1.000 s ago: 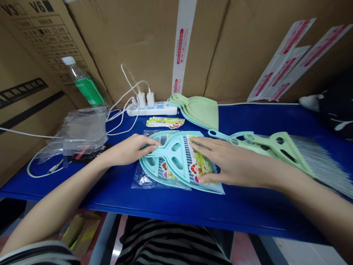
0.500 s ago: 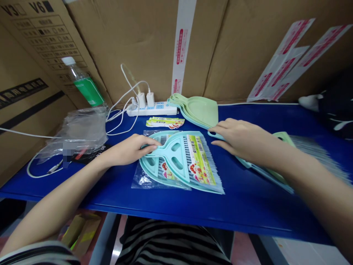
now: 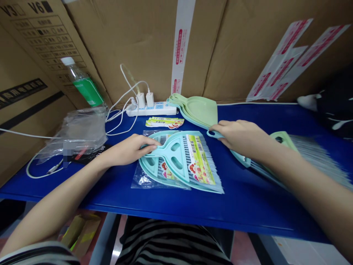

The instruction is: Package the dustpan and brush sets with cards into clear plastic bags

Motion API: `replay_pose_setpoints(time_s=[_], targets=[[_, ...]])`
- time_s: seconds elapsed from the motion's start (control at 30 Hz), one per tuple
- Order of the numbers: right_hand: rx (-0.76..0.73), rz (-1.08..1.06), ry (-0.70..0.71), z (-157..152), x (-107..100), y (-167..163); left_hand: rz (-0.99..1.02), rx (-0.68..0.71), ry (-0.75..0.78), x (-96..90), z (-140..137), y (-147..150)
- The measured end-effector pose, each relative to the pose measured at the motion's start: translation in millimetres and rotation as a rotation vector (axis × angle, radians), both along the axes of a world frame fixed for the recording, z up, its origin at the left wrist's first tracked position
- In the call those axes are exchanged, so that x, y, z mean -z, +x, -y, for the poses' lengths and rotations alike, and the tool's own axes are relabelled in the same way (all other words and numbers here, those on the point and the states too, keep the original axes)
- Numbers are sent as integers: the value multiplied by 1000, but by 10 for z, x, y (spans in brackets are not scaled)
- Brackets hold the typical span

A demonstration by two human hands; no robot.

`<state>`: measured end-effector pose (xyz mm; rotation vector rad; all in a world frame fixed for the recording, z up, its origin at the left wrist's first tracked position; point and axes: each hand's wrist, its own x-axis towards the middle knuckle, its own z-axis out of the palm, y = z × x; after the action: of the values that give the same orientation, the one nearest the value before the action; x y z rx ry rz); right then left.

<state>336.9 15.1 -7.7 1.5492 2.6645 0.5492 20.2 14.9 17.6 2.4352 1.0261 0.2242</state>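
Observation:
My left hand [image 3: 136,149] pinches the narrow handle of a light-blue brush and dustpan set [image 3: 176,147], which lies with a printed card [image 3: 200,160] across its bristles. Under it, shifted to the left, is another light-blue set on a clear plastic bag [image 3: 145,180]. At the right, my right hand [image 3: 234,138] is closed round the handle of a light-blue brush [image 3: 239,157]; its looped end pokes out past the fingers. My forearm hides much of this brush. A green brush [image 3: 285,141] with pale bristles lies just beyond it.
Stacked dustpans [image 3: 201,108], green over blue, sit at the back beside loose cards [image 3: 164,122]. Behind are a power strip [image 3: 165,109] with chargers and cables, and a green-labelled bottle [image 3: 88,88]. Clear bags [image 3: 79,127] lie left on the blue table [image 3: 193,213]. Cardboard [image 3: 143,40] stands behind.
My right hand has tightened round the blue brush's handle, and the brush has shifted slightly. More of the green brush shows now. My left hand has stayed on its set.

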Motion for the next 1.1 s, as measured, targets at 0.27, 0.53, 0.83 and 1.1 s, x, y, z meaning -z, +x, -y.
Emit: replay_pose_setpoints(time_s=[0.27,0.53,0.83,1.1], targets=[[122,-7,-49,22,-35,-11,1,3,5,-4,-2,3],[37,-24,33,50,-39,-63,4,2,3,-3,-1,-1],[-143,-199,16,8,59,-233,-30,-12,14,-10,5,11],[-150,-307,-69,-44,95,-264,-4,7,43,9,12,23]])
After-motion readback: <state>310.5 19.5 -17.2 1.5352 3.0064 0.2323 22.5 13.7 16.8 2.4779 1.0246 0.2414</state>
